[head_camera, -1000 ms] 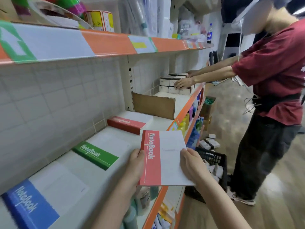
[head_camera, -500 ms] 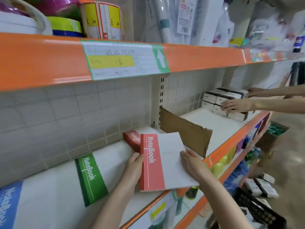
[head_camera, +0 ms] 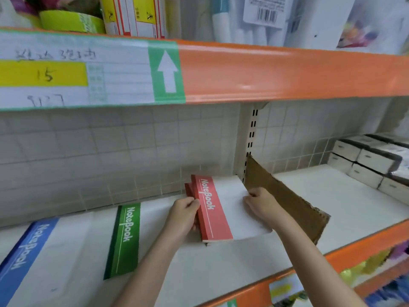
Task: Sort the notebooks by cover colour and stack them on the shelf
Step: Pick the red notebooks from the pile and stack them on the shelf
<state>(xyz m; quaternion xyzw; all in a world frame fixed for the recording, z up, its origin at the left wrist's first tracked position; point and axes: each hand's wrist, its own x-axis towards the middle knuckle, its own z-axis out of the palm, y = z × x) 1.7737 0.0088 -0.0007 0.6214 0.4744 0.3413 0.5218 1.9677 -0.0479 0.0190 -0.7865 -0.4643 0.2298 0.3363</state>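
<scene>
Shelf (head_camera: 221, 267): white board, orange front edge, tiled back wall; a second orange-edged shelf above carries a handwritten price label (head_camera: 73, 69) with a yellow field and a white arrow on green. Cardboard divider (head_camera: 285, 200) stands on edge, running from the slotted upright at the back to the front edge. White boxes (head_camera: 367, 160) are stacked at the back right, well apart from the notebooks. Blue notebook (head_camera: 24, 258) lies flat at the left end of the shelf; green notebook (head_camera: 124, 238) lies flat to its right, between the blue one and the red pile. Red notebook (head_camera: 212, 209) lies on top of another red notebook (head_camera: 188, 189) near the back wall, just left of the divider (only a sliver of the lower one's spine shows, at the top left). Left hand (head_camera: 183, 216): fingers curled against the spine edge of the top red notebook, gripping it. Right hand (head_camera: 263, 204): fingers bent over the notebook's white right side, tips pressed to the cover near the divider; whether the thumb goes under the edge cannot be told.
</scene>
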